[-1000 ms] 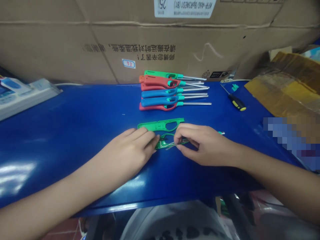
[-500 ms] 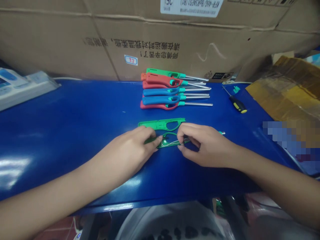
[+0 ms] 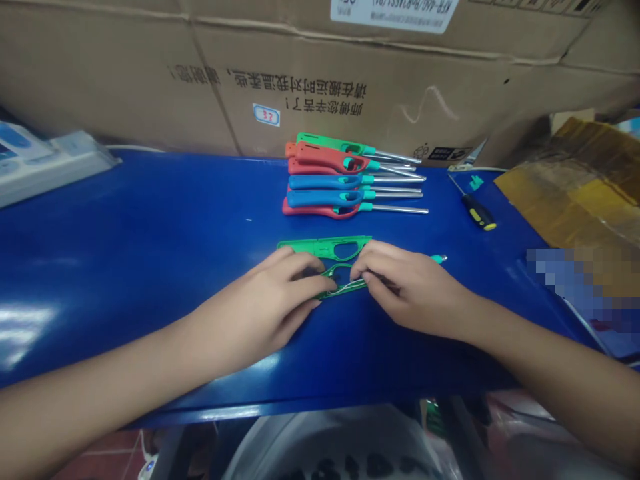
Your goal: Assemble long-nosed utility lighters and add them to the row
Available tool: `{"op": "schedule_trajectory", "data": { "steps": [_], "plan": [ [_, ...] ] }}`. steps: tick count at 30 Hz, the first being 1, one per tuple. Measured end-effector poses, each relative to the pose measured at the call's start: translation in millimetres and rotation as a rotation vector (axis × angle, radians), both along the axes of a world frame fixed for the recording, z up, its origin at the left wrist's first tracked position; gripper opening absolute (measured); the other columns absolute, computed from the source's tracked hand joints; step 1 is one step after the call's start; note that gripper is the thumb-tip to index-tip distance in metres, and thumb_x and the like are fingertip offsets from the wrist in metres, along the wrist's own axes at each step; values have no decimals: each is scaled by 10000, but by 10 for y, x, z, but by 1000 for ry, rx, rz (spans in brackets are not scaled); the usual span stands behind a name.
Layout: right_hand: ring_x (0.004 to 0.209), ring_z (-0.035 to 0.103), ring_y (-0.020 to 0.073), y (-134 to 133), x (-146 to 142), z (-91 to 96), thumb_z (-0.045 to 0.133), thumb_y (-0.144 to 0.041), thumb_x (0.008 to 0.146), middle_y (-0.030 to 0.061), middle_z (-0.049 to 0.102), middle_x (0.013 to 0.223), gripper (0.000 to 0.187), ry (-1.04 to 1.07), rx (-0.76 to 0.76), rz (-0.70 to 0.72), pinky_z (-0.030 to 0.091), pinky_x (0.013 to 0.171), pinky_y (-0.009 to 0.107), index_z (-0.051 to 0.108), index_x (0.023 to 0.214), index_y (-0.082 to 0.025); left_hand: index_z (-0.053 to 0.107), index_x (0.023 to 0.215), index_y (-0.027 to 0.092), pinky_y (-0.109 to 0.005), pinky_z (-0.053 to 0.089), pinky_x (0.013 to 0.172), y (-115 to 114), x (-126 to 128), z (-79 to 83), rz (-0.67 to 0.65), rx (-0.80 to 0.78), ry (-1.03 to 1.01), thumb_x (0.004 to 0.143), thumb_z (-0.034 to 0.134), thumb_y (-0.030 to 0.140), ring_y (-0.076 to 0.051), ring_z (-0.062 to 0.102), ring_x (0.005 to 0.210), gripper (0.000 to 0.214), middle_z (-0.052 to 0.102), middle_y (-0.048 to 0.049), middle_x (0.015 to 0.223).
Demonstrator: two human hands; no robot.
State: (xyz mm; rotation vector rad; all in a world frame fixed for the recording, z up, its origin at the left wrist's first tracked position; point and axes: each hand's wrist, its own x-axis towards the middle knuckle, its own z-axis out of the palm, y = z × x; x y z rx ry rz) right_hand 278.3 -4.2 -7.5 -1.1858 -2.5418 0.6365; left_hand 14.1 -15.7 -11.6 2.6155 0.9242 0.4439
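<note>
An opened green gas lighter's lower casing half point(image 3: 345, 288) lies between my hands, with thin pale wires point(image 3: 350, 287) running inside it. My left hand point(image 3: 287, 290) closes over its handle end, thumb and fingertips at the trigger opening. My right hand point(image 3: 400, 280) pinches at the wires near the casing's front; its curled fingers hide part of them. A teal collar with a short metal tip point(image 3: 440, 259) shows beyond the right knuckles. Just behind, the other green casing half point(image 3: 325, 248) lies with its inner side up, close to the fingers of both hands.
Several assembled lighters point(image 3: 325, 198) in red, blue and green lie stacked behind on the blue table point(image 3: 175, 220). A screwdriver point(image 3: 479, 212) and a small teal part point(image 3: 476, 181) are at right, near a taped carton point(image 3: 575, 180). A large cardboard box point(image 3: 125, 80) stands behind.
My left thumb and fingertips have shifted slightly right along the casing. My right thumb has moved up to its fingers, and more of the teal collar shows. The view has shifted slightly.
</note>
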Motion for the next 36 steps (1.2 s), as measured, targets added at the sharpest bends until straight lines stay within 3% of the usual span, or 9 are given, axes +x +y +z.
{"op": "schedule_trajectory", "data": {
  "steps": [10, 15, 24, 36],
  "plan": [
    [877, 612, 139, -2, -16, -20, 489, -141, 939, -7, 657, 1009, 149, 47, 9, -15, 420, 705, 281, 610, 961, -225, 701, 1241, 227, -438, 528, 965, -10, 1, -14, -16, 30, -2, 1031, 498, 159, -267, 556, 1130, 300, 618, -114, 1251],
    [884, 615, 131, -11, -15, -35, 487, -150, 957, 3, 648, 1118, 220, 17, 60, 27, 426, 721, 283, 632, 1103, -228, 702, 1238, 218, -432, 528, 952, -14, 6, -5, -13, 42, -1, 1032, 494, 154, -264, 551, 1113, 300, 620, -114, 1235],
    [641, 492, 73, 2, -4, -24, 511, -117, 925, -21, 641, 1080, 219, 17, 48, 43, 381, 627, 265, 652, 1056, -222, 697, 1200, 212, -423, 517, 948, -17, 9, 11, -10, 38, 3, 1041, 481, 170, -257, 547, 1105, 271, 623, -103, 1231],
    [628, 491, 60, 10, 20, -18, 540, -116, 911, -46, 671, 1049, 200, 21, 102, 77, 366, 605, 249, 640, 1038, -232, 672, 1206, 212, -432, 521, 920, -11, 25, 10, -3, 56, 53, 1032, 472, 163, -269, 556, 1083, 269, 640, -94, 1227]
  ]
}}
